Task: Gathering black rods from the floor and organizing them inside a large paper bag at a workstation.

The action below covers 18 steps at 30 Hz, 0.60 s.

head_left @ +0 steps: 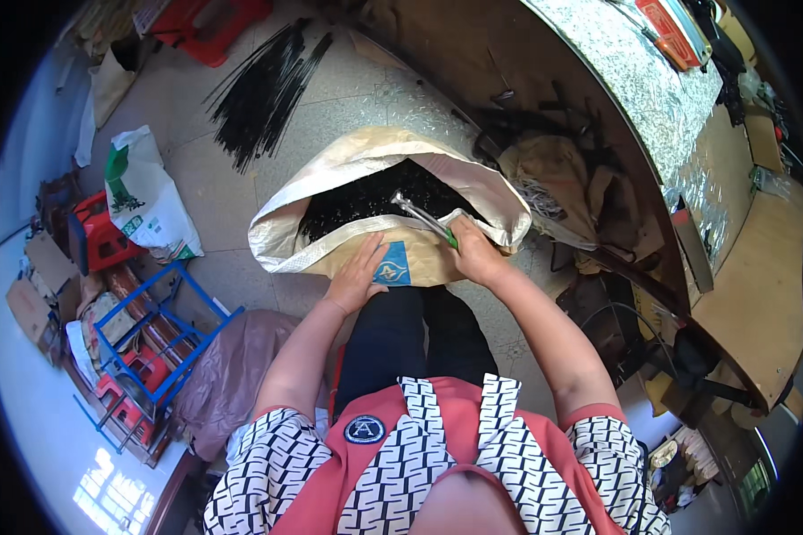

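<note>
A large woven sack (335,252), tan outside and white inside, stands in front of my legs with its mouth wide. Many small black bits (348,201) fill the part of it that shows. My left hand (357,275) lies on the sack's near side beside a blue printed patch, fingers stretched out. In my right hand (477,254), at the sack's near right rim, is a pair of metal pincers (419,214) with a green grip. The pincers' head is over the black bits; whether it touches them I cannot tell.
Long thin black rods (268,98) lie on the tiled floor beyond the sack. At left are a white-and-green bag (147,196), a red stool (98,232) and a blue metal frame (156,325). A curved-edge workbench (638,134) runs along the right.
</note>
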Tool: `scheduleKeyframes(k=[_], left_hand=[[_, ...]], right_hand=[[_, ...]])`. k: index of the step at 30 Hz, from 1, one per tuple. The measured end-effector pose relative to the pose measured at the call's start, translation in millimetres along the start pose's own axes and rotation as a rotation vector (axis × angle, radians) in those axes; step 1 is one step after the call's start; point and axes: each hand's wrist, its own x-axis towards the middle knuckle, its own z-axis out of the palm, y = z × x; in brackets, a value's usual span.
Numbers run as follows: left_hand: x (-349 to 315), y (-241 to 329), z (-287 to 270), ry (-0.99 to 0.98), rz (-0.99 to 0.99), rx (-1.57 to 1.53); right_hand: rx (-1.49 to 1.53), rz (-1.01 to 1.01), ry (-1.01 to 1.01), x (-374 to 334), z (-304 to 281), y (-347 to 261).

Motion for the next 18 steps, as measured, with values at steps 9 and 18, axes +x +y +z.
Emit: scheduleKeyframes(k=[9,18], left_hand=[[6,-12,13,0.110,0.182,0.190],[-5,-10,39,0.232,0.143,0.219]], right_hand=[[-0.038,-0.083,0.162,-4,9,9],[-0.311,-0.108,0.070,-49,16,-2]])
